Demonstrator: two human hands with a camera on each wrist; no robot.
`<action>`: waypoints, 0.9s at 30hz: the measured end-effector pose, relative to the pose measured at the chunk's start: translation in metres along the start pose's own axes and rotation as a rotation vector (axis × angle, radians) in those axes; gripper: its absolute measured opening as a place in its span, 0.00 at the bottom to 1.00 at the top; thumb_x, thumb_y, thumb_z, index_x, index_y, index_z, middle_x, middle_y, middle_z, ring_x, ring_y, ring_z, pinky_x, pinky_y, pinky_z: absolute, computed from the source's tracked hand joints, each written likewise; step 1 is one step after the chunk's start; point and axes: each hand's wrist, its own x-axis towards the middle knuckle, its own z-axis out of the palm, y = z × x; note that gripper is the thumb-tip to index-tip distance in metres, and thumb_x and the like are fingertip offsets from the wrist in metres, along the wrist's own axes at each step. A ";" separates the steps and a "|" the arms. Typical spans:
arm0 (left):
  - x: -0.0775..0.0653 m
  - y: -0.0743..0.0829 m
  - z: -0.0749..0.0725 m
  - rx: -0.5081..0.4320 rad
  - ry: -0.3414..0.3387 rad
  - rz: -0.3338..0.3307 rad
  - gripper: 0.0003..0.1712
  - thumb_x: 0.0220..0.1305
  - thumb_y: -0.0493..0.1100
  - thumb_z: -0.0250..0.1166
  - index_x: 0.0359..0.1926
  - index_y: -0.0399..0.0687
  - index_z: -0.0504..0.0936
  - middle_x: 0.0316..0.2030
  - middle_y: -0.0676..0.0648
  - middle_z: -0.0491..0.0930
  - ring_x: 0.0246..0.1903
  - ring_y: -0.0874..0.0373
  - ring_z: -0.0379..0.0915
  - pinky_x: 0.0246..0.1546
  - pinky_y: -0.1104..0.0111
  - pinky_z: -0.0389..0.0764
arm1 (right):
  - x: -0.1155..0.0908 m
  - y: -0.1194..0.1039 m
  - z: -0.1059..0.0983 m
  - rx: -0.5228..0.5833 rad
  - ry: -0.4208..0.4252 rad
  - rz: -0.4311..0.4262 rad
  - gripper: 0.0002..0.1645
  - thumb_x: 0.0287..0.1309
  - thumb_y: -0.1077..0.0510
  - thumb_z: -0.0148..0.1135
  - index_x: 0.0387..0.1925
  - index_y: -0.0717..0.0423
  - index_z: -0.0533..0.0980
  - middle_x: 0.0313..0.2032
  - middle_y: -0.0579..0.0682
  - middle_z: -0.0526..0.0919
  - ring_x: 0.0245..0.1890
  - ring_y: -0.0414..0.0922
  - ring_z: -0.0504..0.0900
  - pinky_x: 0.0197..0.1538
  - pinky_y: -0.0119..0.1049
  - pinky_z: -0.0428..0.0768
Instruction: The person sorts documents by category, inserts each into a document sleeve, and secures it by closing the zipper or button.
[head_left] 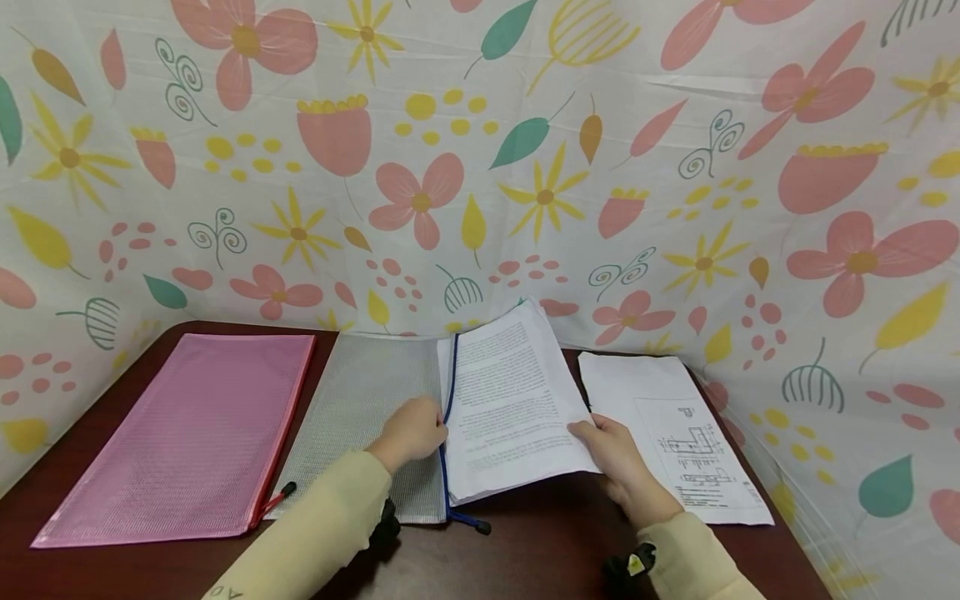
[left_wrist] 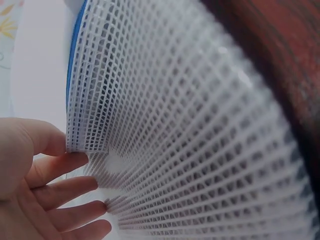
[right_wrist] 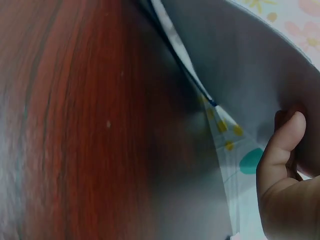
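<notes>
A clear mesh zipper pouch [head_left: 360, 400] with a blue zipper edge lies in the middle of the table. My left hand [head_left: 412, 432] pinches its zippered edge between thumb and index finger; in the left wrist view the other fingers [left_wrist: 75, 215] spread along the mesh [left_wrist: 200, 125]. A stack of printed sheets [head_left: 510, 400] is held by its right edge in my right hand [head_left: 622, 467], thumb on top. The stack's left edge meets the pouch's blue-edged opening, and its lower right side is raised. From the right wrist view, the sheets' underside [right_wrist: 240, 65] curves above the table.
On the left lies a pink mesh zipper pouch [head_left: 187, 433] with a red zipper pull [head_left: 279, 497]. Sheets with a printed drawing [head_left: 690, 450] lie at the right. A blue zipper pull [head_left: 472, 523] hangs toward the front. Flower-patterned cloth [head_left: 480, 167] stands behind the dark wooden table [head_left: 540, 558].
</notes>
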 end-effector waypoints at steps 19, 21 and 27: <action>0.003 -0.007 -0.001 0.017 0.012 0.025 0.20 0.54 0.35 0.59 0.11 0.50 0.62 0.11 0.54 0.62 0.13 0.61 0.58 0.13 0.72 0.59 | 0.004 0.010 0.006 -0.154 0.066 -0.064 0.25 0.62 0.60 0.53 0.58 0.70 0.68 0.36 0.56 0.82 0.26 0.40 0.82 0.28 0.32 0.81; 0.003 -0.006 0.000 0.017 0.008 0.014 0.20 0.54 0.36 0.59 0.11 0.50 0.63 0.11 0.54 0.62 0.13 0.61 0.58 0.13 0.72 0.59 | 0.004 0.009 0.007 -0.103 0.054 -0.043 0.26 0.63 0.60 0.52 0.60 0.70 0.66 0.36 0.54 0.82 0.27 0.40 0.82 0.29 0.32 0.81; 0.004 -0.006 0.000 0.040 -0.001 -0.001 0.18 0.54 0.36 0.59 0.12 0.49 0.66 0.13 0.53 0.65 0.14 0.61 0.60 0.14 0.72 0.60 | 0.002 0.002 0.007 0.009 0.017 -0.007 0.28 0.64 0.59 0.50 0.62 0.70 0.63 0.33 0.47 0.83 0.28 0.38 0.83 0.30 0.30 0.81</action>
